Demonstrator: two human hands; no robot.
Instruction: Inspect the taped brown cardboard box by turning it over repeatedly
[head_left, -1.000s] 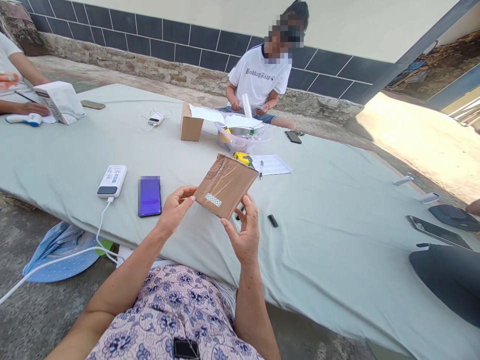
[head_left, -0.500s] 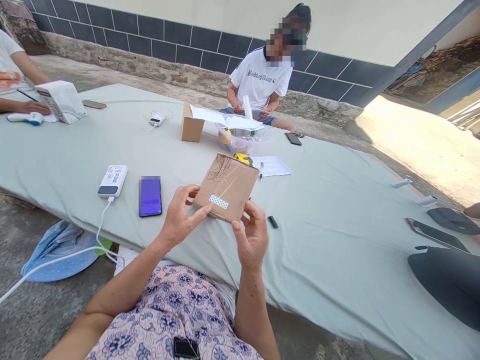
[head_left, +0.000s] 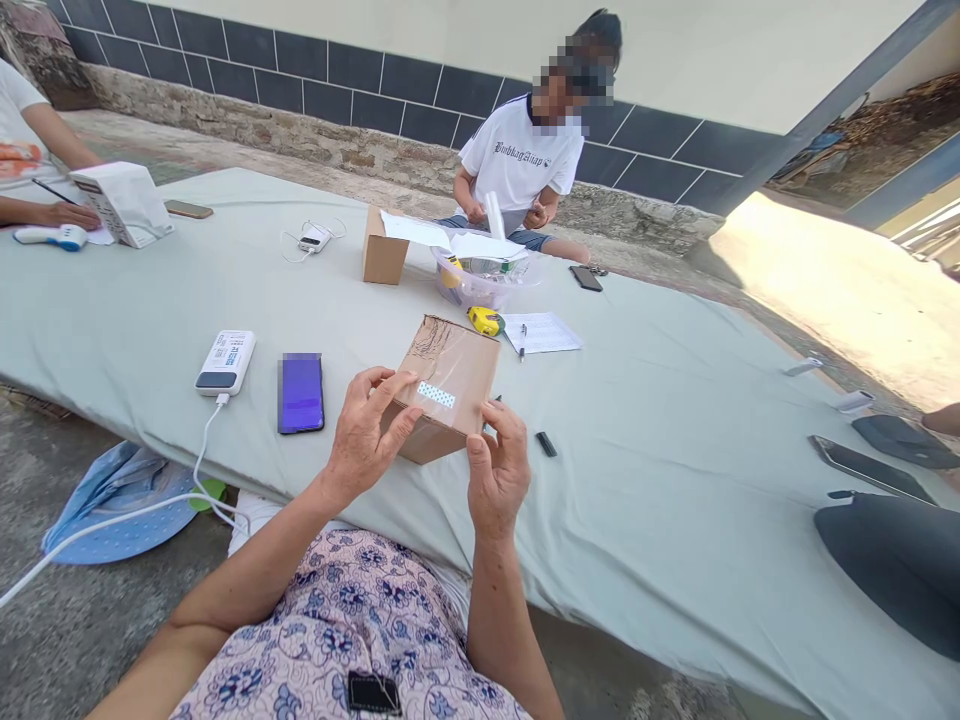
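A brown cardboard box (head_left: 457,365) rests on the cloth in front of me, its taped top face up, with dark scribbles at the far left. A patterned white-and-blue strip (head_left: 436,394) lies across the near part of that face. My left hand (head_left: 364,430) holds the near left side, thumb on the front and index finger over the top edge. At the near right corner, my right hand (head_left: 501,465) pinches the box with thumb and fingers. Its underside is hidden. Just right of my right hand lies a small black object (head_left: 546,444).
Left of the box are a phone (head_left: 301,392) and a white power bank (head_left: 226,362) with a cable. Beyond it are a yellow tape measure (head_left: 486,320), a written sheet (head_left: 551,335) and a plastic basin (head_left: 469,290). A person (head_left: 517,165) sits across the table.
The box has tipped so its front side shows, and it has shifted slightly left. My left index finger has moved onto its top edge. The tape measure is now fully visible.
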